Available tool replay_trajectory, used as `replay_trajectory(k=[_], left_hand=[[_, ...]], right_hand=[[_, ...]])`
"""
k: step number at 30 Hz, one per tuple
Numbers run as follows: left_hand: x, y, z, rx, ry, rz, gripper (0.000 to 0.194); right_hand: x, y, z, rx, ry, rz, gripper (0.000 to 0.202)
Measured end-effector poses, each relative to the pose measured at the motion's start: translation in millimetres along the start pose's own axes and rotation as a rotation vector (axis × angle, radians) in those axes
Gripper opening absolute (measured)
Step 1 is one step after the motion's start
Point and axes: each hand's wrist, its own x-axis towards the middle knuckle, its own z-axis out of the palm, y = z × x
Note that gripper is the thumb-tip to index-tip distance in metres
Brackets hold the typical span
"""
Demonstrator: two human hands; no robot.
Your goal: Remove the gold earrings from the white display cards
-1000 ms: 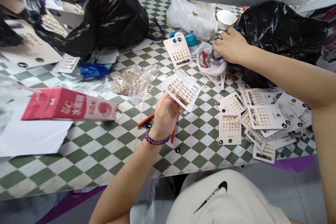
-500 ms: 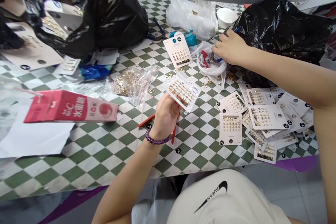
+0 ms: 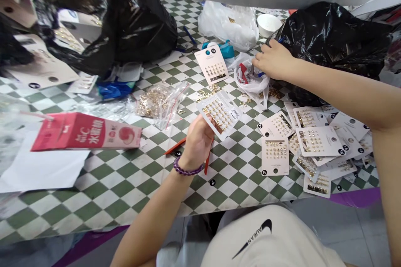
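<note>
In my left hand (image 3: pixel 198 139), thumb and fingers pinch an earring card (image 3: pixel 220 113) with rows of small gold earrings and a price sticker; it is tilted above the table. My right hand (image 3: pixel 274 59) is at the small white plastic bag (image 3: pixel 250 87), beside the black bag, its fingers bent downward. What they hold, if anything, is hidden; bits of red and blue show in the bag. Another earring card (image 3: pixel 212 63) lies just beyond the left hand. Loose gold pieces (image 3: pixel 206 93) are scattered between them. Under my left wrist lies an orange-red handled tool (image 3: pixel 207 162), partly covered.
To the right is a pile of earring cards (image 3: pixel 321 141). Black plastic bags stand at the left (image 3: pixel 140 21) and right (image 3: pixel 332 46). A zip bag of gold pieces (image 3: pixel 153 102), a pink drink carton (image 3: pixel 84 131), a white bowl (image 3: pixel 268 25) and a clear plastic bag (image 3: pixel 227 25) surround the workspace.
The card in my left hand has tilted slightly and shifted a little to the right. My right hand stays by the white bag. The view has shifted slightly.
</note>
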Motion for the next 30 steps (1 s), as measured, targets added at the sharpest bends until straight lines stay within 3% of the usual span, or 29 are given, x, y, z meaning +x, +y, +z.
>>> replay_trajectory(k=[9,20,30], left_hand=[[-1.7,2.0,2.9,-0.032,0.025,-0.010,0.026],[-1.6,-2.7,0.0,-0.025,0.040,0.003,0.023],[-2.6,-3.6,-3.4,-0.086,0.001,-0.026,0.029]], right_hand=[[-5.8,-2.3,-20.2,0.010,-0.168,-0.006,0.031],[-4.6,-1.0,-15.7,0.082,-0.159,0.003,0.038],[-8.7,-4.1,-16.0,0.084,-0.164,0.039,0.026]])
